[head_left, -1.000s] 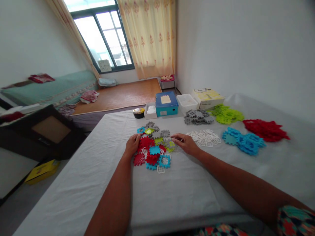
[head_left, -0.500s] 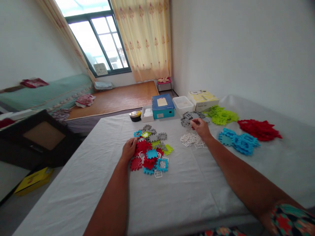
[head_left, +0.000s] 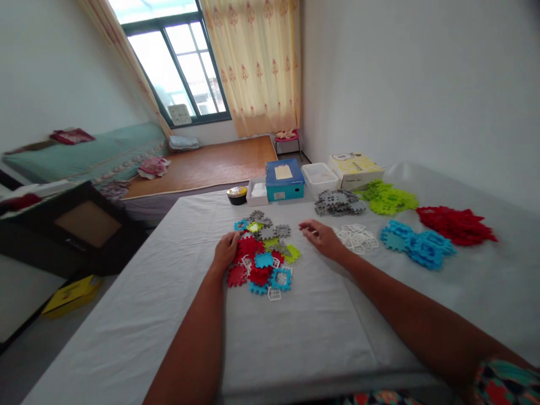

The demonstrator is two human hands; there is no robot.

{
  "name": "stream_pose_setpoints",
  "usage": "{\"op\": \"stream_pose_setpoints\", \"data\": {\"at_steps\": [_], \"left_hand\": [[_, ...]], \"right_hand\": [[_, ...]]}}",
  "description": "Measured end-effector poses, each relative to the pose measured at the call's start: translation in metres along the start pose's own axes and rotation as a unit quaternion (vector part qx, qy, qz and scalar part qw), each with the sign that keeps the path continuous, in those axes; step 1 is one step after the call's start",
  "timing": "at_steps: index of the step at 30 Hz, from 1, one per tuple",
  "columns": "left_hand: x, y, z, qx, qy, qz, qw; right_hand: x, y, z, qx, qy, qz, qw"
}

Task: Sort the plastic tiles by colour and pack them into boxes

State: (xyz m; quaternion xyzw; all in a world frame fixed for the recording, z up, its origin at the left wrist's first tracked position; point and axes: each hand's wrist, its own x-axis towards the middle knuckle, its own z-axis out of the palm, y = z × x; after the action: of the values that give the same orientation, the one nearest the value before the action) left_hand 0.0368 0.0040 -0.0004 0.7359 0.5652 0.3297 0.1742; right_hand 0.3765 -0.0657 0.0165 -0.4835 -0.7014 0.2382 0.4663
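Observation:
A mixed heap of toothed plastic tiles (head_left: pixel 264 256) in red, blue, green, grey and white lies mid-table. My left hand (head_left: pixel 226 251) rests on the heap's left edge, fingers curled against red tiles. My right hand (head_left: pixel 321 237) hovers just right of the heap, fingers loosely spread with nothing visible in them. To the right lie sorted piles: white tiles (head_left: pixel 358 238), grey tiles (head_left: pixel 338 202), green tiles (head_left: pixel 388 197), blue tiles (head_left: pixel 415 242) and red tiles (head_left: pixel 455 224).
A white cloth covers the table (head_left: pixel 295 326). At its far edge stand a black bowl (head_left: pixel 237 194), a small white box (head_left: pixel 257 190), a blue box (head_left: pixel 285 178), a clear tub (head_left: pixel 320 175) and a yellow-white box (head_left: pixel 355 167). A dark cabinet (head_left: pixel 71 230) stands left.
My right hand went out to the grey pile, then came back toward the mixed heap. The left hand stayed on the heap's edge.

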Motion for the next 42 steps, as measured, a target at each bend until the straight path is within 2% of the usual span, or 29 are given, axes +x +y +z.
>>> {"op": "stream_pose_setpoints", "data": {"at_steps": [2, 4, 8, 13, 18, 20, 23, 27, 32, 37, 42], "left_hand": [[0.0, 0.0, 0.0, 0.0, 0.005, 0.006, 1.0], [0.0, 0.0, 0.001, 0.002, 0.008, 0.006, 1.0], [0.0, 0.0, 0.0, 0.004, 0.007, 0.007, 1.0], [0.0, -0.001, 0.001, 0.007, 0.002, 0.009, 1.0], [0.001, -0.002, 0.001, 0.008, 0.002, 0.007, 1.0], [0.001, -0.002, 0.001, 0.006, 0.002, 0.007, 1.0], [0.001, -0.001, 0.0, 0.0, 0.0, 0.009, 1.0], [0.0, 0.0, -0.001, 0.003, -0.007, 0.009, 1.0], [0.001, -0.002, 0.0, 0.007, -0.006, 0.007, 1.0], [0.001, -0.002, 0.0, 0.008, -0.003, 0.0, 1.0], [0.0, 0.0, -0.001, 0.01, -0.001, -0.001, 1.0]], "right_hand": [[-0.011, -0.013, 0.023, -0.052, -0.096, -0.075, 0.991], [-0.019, -0.02, 0.038, -0.105, -0.144, -0.123, 0.976], [-0.021, -0.018, 0.046, -0.179, -0.155, -0.127, 0.963], [-0.019, -0.019, 0.035, -0.167, -0.173, -0.164, 0.957], [-0.021, -0.027, 0.033, -0.197, -0.162, -0.16, 0.953], [-0.021, -0.028, 0.033, -0.195, -0.143, -0.161, 0.957], [-0.017, -0.023, 0.029, -0.156, -0.073, -0.138, 0.975], [-0.005, -0.004, 0.008, -0.077, 0.031, -0.036, 0.996], [0.015, 0.03, -0.028, 0.024, 0.148, 0.09, 0.985], [0.023, 0.057, -0.044, 0.097, 0.195, 0.132, 0.967], [0.024, 0.063, -0.051, 0.079, 0.202, 0.164, 0.962]]}}
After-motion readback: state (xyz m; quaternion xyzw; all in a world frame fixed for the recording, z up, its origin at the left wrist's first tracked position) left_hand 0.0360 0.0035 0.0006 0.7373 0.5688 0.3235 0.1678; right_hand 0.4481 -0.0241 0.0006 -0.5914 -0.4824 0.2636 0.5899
